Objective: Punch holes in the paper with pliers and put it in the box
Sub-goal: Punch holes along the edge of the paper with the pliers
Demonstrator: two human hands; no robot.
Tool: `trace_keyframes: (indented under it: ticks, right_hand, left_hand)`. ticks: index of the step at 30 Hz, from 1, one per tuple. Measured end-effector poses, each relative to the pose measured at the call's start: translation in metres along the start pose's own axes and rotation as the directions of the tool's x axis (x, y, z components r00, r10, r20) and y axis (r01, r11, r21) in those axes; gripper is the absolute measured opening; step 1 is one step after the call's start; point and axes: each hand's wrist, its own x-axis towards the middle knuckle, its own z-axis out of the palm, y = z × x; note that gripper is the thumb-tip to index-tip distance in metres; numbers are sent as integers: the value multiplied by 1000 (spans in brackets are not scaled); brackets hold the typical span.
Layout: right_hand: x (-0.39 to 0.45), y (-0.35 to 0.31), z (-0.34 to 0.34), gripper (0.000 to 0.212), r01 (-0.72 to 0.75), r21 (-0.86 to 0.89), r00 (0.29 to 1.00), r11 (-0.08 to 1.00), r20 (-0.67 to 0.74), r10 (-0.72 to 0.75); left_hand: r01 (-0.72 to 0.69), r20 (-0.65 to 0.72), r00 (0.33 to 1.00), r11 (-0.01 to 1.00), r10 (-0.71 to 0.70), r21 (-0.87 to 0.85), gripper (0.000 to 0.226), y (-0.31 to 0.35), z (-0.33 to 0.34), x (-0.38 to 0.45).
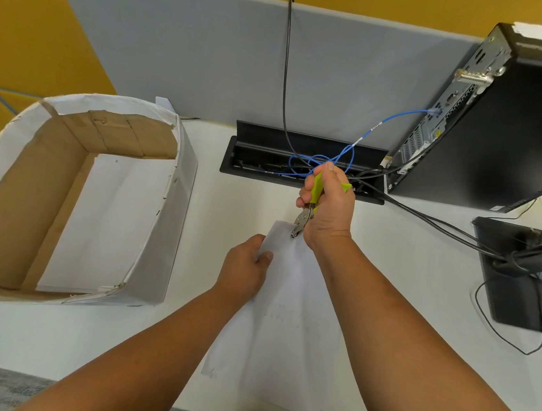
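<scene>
Punching step under way | right hand (328, 208) fingers squeeze green pliers (309, 206) on paper (289, 307) top edge | left hand (244, 269) fingers pinch paper, mid worktop (406, 270) | box (157, 227) at left edge looks empty | boxing not done

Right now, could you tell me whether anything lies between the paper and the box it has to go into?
Nothing visible does. The paper is held at centre; the box sits open-topped to its left, with only bare table between.
</scene>
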Motion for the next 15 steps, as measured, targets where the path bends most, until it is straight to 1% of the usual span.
trace_keyframes:
  ticks: [7,11,15]
  right_hand:
    - [-1,-1,1,19,-4,-22,1000,1000,12,4]
    - [-3,2,-2,19,-29,-31,1000,999,-8,29]
    - [-6,7,-8,19,-49,-51,998,997,-32,48]
  left_hand:
    - [0,1,1000,1000,0,4,23,-3,2,1]
    - [19,32,999,1000,-19,-4,24,-4,4,-1]
    - [28,51,998,1000,-28,0,20,-9,8,-5]
